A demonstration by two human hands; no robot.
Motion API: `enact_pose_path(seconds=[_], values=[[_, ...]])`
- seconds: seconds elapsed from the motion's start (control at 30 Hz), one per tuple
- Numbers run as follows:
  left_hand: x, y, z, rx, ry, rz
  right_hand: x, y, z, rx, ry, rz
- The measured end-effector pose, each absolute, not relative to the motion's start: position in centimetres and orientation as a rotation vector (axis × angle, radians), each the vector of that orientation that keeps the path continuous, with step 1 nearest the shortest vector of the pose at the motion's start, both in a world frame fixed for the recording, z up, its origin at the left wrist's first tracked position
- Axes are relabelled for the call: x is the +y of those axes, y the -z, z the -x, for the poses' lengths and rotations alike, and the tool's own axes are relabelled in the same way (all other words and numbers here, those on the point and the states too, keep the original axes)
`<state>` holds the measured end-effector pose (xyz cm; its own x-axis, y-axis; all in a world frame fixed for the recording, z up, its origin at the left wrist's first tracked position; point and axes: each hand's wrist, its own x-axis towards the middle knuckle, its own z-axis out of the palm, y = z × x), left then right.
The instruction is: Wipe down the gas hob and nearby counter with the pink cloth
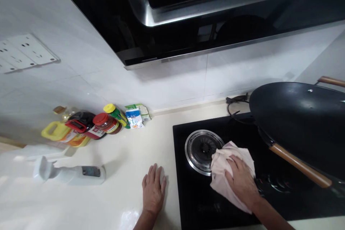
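My right hand [241, 179] presses on a pale pink cloth [221, 170], its fingers curled over the folds. The cloth lies on the black glass gas stove [194, 201] and overlaps the right edge of the round burner [191, 154] with its silver ring. Palm down on the cream countertop [126, 151], my left hand [153, 190] rests left of the stove, fingers stretched out and holding nothing. What lies under the cloth is hidden.
A large black wok [293, 115] with a wooden handle [302, 165] sits at the right. Behind it is a black pan support [237, 99]. Bottles, a red-lidded jar [107, 123] and seasoning packets [134, 118] line the wall. A white spray bottle [70, 174] lies left. A range hood [172, 43] overhangs.
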<state>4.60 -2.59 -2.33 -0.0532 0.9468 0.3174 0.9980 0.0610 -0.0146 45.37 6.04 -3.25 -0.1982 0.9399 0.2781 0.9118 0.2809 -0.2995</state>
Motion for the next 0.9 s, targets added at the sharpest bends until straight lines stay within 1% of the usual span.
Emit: enact_pose_path(seconds=[0.23, 0.33, 0.43, 0.57, 0.7, 0.8, 0.9], values=[[-2.5, 2.0, -4.6, -2.097, 0.285, 1.977, 14.7, 0.9, -42.9, -1.816, -0.134, 2.012], [-2.4, 2.0, -4.6, -2.111, 0.309, 1.973, 14.7, 0.7, -42.5, -1.788, -0.117, 2.035], [-2.4, 2.0, -4.7, -2.114, 0.319, 1.973, 12.3, 1.1, -42.7, -1.875, -0.067, 1.988], [-2.4, 2.2, -4.6, -2.116, 0.333, 1.971, 6.9, 2.5, -42.6, -2.007, 0.009, 1.858], [-2.4, 2.4, -4.6, -2.107, 0.337, 1.970, 1.1, 3.8, -41.2, -2.194, -0.009, 1.628], [-2.4, 2.4, -4.6, -2.101, 0.335, 1.963, -1.4, 3.7, -38.8, -2.402, -0.109, 1.341], [-2.4, 2.3, -4.6, -2.092, 0.324, 1.969, -1.3, 2.5, -35.2, -2.530, -0.269, 1.125]])
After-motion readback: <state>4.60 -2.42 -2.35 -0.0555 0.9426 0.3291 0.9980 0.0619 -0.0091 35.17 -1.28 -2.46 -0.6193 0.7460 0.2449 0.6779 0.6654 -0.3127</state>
